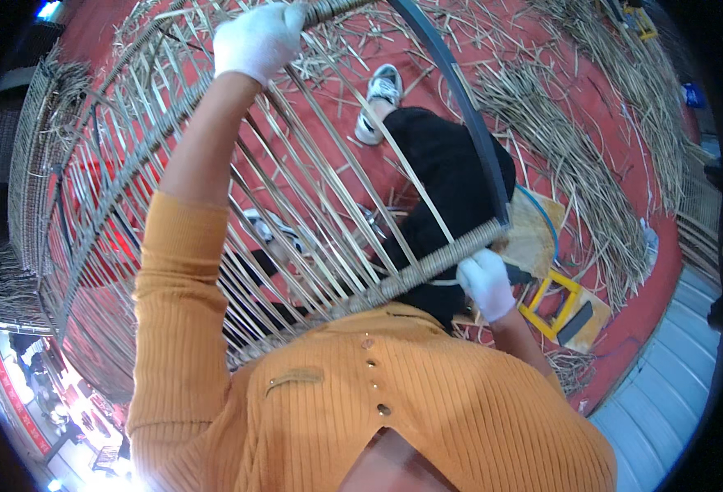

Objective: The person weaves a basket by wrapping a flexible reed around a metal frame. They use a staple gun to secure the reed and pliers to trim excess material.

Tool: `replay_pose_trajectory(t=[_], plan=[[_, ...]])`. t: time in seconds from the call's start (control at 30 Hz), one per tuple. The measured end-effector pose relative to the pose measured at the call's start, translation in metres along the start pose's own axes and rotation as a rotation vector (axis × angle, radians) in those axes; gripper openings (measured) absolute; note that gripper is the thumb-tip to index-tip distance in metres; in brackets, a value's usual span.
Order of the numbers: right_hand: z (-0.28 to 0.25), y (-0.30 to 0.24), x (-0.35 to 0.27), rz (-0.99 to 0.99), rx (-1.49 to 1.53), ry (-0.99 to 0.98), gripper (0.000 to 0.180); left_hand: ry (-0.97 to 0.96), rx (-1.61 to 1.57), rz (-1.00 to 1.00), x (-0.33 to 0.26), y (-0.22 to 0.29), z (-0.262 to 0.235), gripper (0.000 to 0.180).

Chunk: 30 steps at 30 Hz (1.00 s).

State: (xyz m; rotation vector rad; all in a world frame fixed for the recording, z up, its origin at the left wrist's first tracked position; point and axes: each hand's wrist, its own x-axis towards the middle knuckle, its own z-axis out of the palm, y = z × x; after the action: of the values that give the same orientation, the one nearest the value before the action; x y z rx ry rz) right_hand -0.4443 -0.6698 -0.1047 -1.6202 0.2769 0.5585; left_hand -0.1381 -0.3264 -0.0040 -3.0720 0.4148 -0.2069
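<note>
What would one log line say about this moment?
left hand: gloved, grips wicker frame top rim | right hand: gloved, on wrapped lower rim | floor: red, loose reeds

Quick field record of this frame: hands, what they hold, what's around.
left hand: white glove, raised, gripping the upper rim of the frame
right hand: white glove, low, gripping the wrapped bar
frame: rattan frame, curved, with thin parallel slats; rim part-wrapped
metal hoop: dark bare section arcing between the two hands
clothing: orange ribbed sweater, black trousers, white sneaker
floor: red floor, loose cane strips, yellow frame beside the right hand
</note>
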Motion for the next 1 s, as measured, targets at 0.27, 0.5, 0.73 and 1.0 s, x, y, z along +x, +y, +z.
replay_pose_trajectory(t=[0.27, 0.5, 0.73, 1.0], plan=[[0.029, 0.003, -0.024, -0.146, -0.287, -0.058, 0.023, 0.095, -0.144, -0.094, -0.010, 0.016, -0.023, 0.048], [0.033, 0.015, -0.034, 0.141, 0.045, 0.056, 0.021, -0.107, -0.115, -0.032, -0.015, 0.013, -0.018, 0.043], [0.036, -0.008, -0.040, 0.262, 0.104, 0.078, 0.021, -0.044, -0.160, 0.015, -0.015, 0.005, -0.013, 0.041], [0.043, -0.001, -0.038, 0.307, 0.149, 0.090, 0.020, -0.030, -0.190, 0.037, -0.013, -0.003, 0.004, 0.042]])
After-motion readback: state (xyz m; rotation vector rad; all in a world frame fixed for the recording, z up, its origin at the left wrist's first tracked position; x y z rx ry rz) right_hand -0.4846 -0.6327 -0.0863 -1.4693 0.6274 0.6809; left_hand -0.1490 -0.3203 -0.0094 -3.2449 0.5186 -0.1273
